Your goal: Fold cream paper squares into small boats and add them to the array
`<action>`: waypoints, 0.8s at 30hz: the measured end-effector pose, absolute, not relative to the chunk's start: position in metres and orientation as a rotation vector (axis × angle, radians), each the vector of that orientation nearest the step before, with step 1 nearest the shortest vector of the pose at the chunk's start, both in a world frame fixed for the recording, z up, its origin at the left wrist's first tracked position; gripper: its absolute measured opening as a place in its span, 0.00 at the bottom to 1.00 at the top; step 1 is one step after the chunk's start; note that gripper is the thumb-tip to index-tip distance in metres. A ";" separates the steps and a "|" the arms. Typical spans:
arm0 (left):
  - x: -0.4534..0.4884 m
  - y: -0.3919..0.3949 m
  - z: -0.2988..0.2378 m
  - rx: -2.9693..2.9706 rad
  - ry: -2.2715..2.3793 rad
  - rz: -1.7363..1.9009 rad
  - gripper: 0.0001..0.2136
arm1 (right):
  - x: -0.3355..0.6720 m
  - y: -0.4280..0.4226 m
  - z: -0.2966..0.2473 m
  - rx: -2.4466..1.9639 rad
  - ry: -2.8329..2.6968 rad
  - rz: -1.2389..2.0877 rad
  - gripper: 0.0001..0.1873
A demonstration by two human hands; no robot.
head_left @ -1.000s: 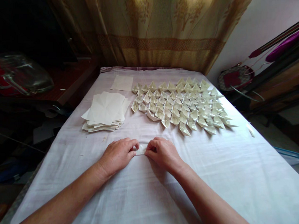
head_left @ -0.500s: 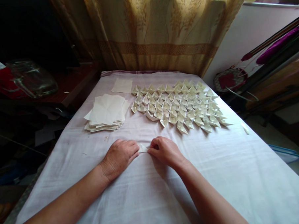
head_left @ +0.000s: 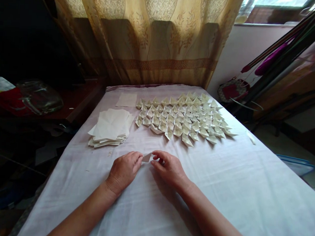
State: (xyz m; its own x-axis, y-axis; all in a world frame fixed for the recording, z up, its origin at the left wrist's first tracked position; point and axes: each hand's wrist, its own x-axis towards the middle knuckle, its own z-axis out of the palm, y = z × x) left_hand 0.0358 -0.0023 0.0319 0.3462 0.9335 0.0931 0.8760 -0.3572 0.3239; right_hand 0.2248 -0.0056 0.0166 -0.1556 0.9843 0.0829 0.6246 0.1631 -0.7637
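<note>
Folded paper: a small, flat, sharp-cornered piece point(head_left: 146, 157) of pale paper, tilted between the two hands over the middle of the table.
Left hand: thumb and fingers of the left hand point(head_left: 125, 168) pinched together on the left end of the folded paper.
Right hand: thumb and forefinger of the right hand point(head_left: 169, 169) parted and curved; the forefinger is at the paper's upper right tip, though whether it touches I cannot tell.
Paper stack: squarish cream sheets point(head_left: 111, 122), creased on top and piled unevenly, near the table's left edge.
Single sheet: one flat, thin square point(head_left: 127, 99) near the far left corner.
Paper boats: many crisp, pointed shapes point(head_left: 183, 117) with hollow middles, set close in uneven rows from the far middle towards the right edge.
Cloth: white, softly wrinkled fabric point(head_left: 217, 190) over the table, purplish at the far edge.
Curtain: gold-brown fabric point(head_left: 161, 41) with tree patterns and a darker band, hanging beyond the far edge.
Jar: clear and shiny point(head_left: 43, 99), beyond the left edge, beside a red and white packet point(head_left: 9, 101) whose markings are too blurred to read.
</note>
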 end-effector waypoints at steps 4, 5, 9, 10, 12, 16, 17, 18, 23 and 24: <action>0.041 0.002 0.035 2.122 1.604 0.588 0.12 | 0.216 0.004 0.021 -1.501 -1.791 0.839 0.06; 0.041 0.003 0.034 2.030 1.577 0.614 0.12 | 0.215 0.007 0.021 -1.490 -1.768 0.869 0.07; 0.040 0.012 0.024 1.496 1.411 0.623 0.19 | 0.214 0.016 0.018 -1.453 -1.697 0.960 0.06; 0.040 0.014 0.021 1.386 1.376 0.624 0.22 | 0.213 0.017 0.016 -1.459 -1.686 0.933 0.05; 0.039 0.016 0.016 1.265 1.334 0.635 0.26 | 0.211 0.017 0.011 -1.481 -1.668 0.804 0.05; 0.037 0.015 0.017 1.216 1.331 0.627 0.28 | 0.208 0.013 0.005 -1.452 -1.704 0.598 0.03; 0.037 0.014 0.018 1.211 1.333 0.620 0.27 | 0.207 0.012 0.004 -1.430 -1.719 0.607 0.05; 0.038 0.014 0.019 1.206 1.334 0.619 0.27 | 0.207 0.011 0.005 -1.411 -1.726 0.632 0.07; 0.041 0.010 0.017 1.168 1.309 0.670 0.26 | 0.205 0.007 0.006 -1.367 -1.671 0.718 0.06; 0.041 0.009 0.014 1.175 1.304 0.686 0.26 | 0.205 0.007 0.005 -1.359 -1.664 0.724 0.06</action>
